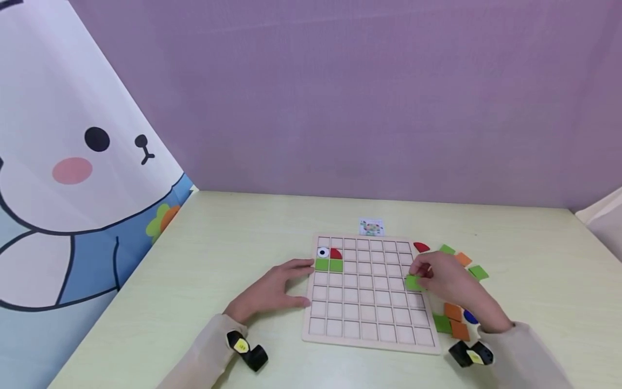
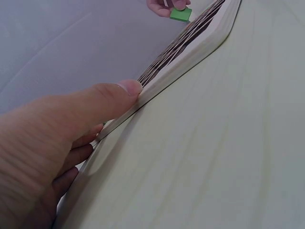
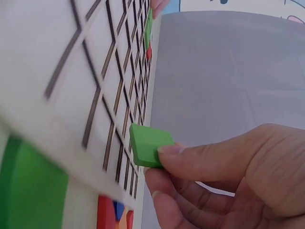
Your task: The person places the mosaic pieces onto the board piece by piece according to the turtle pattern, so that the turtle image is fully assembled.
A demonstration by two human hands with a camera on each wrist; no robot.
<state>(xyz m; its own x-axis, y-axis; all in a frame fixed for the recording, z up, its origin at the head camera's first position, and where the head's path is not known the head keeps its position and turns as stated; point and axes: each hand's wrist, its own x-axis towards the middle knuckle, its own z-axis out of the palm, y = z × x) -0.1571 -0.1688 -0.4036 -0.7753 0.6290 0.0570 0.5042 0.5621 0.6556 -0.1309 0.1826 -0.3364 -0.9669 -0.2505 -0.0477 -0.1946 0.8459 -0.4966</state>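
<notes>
2 hands (image 1: 273, 289) (image 1: 446, 276) flank free room over the grid board (image 1: 367, 313).

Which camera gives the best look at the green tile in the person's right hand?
The right wrist view: the green tile looks largest there, its face and edge clear, pinched by the right hand. The head view shows it small, partly covered by that hand; the left wrist view, small near the top.

- Board (image 1: 369, 346): on table (image 1: 218, 232).
- Card (image 1: 371, 227): behind board.
- Four tiles (image 1: 322, 265): in board's two left columns, toward far end.
- Left hand (image 1: 272, 289): at board's left edge, touching.
- Right hand (image 1: 444, 275): at board's right edge, held tile (image 1: 413, 283) between its fingers.
- Loose pieces (image 1: 453, 312): right of board.
- Curtain (image 1: 369, 108): behind board, beyond card.
</notes>
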